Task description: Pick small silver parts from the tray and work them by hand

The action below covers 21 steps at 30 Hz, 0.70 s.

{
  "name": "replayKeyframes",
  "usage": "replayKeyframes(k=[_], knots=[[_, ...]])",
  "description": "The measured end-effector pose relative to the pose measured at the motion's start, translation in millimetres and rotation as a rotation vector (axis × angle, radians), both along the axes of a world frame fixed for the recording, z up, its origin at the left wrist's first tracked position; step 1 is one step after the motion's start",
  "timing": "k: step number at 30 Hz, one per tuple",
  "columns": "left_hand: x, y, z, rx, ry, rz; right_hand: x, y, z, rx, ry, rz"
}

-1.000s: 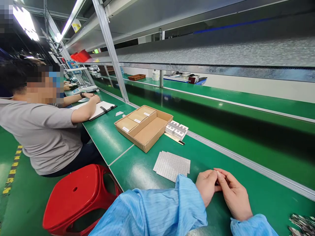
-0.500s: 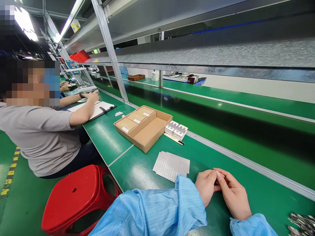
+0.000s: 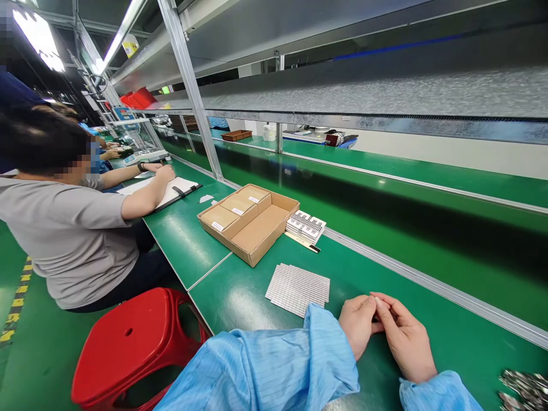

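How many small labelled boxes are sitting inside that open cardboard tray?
3. They lie in a row along the left side of the cardboard tray: the near box, the middle box and the far box. Others could lie hidden beneath them.

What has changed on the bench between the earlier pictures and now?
Almost nothing: the left hand and right hand stay pressed together over a tiny pale piece. The co-worker's head has turned away. Cardboard box and grey sheets unmoved.

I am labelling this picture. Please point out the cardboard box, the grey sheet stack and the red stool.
cardboard box (image 3: 264, 226): head view, bare floor of the empty half.
grey sheet stack (image 3: 298, 288): head view, top sheet middle.
red stool (image 3: 128, 337): head view, seat.
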<state>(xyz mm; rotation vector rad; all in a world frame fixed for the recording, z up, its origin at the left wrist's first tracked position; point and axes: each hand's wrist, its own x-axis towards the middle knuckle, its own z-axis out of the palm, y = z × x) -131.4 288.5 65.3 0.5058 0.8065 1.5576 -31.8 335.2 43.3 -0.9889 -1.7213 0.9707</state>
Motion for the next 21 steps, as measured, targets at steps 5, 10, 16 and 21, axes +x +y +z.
replayKeyframes(k=[5, 10, 16, 21], knots=[[-0.6, 0.1, 0.4, -0.004, 0.007, 0.003, -1.3, -0.9, 1.8, -0.003, -0.003, -0.004], [-1.5, -0.2, 2.4, -0.003, -0.001, 0.002, -1.2, -0.7, 1.3, -0.005, -0.011, -0.007], [-0.7, -1.0, 0.9, 0.007, 0.000, 0.000, -1.6, -2.2, 4.9, 0.008, -0.006, -0.006], [-0.7, -0.1, -2.0, 0.021, -0.006, 0.007, -2.2, -2.7, 5.5, 0.006, -0.004, -0.007]])
